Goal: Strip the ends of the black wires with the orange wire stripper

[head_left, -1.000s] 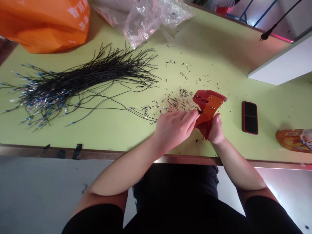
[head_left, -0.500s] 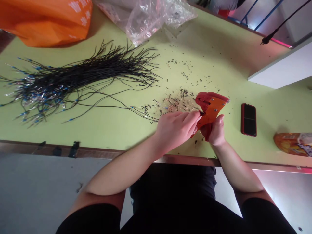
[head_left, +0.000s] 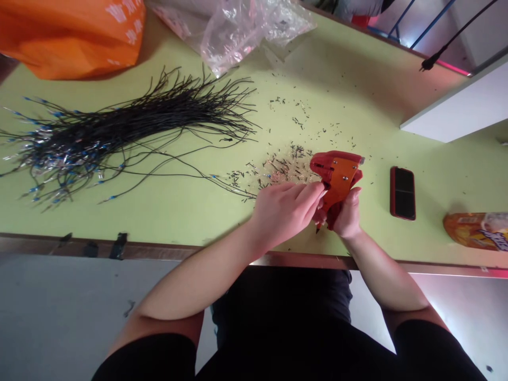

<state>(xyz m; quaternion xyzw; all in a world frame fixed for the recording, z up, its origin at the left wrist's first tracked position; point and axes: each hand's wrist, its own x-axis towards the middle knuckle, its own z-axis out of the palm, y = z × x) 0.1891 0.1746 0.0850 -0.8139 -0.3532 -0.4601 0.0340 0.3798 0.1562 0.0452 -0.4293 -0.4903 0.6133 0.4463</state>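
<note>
I see right hand clamped on red tool, left hand pinched at it, contents hidden; clippings beside it suggest progress, wires left of it, finished share unclear.

A pale green worktable with a brownish front edge spans the view. Below it is a plain grey floor – brighter, with a pinkish glare, towards the right. At upper right, a white panel juts in; past the table's far edge, slanting blue bars – and more light.
</note>
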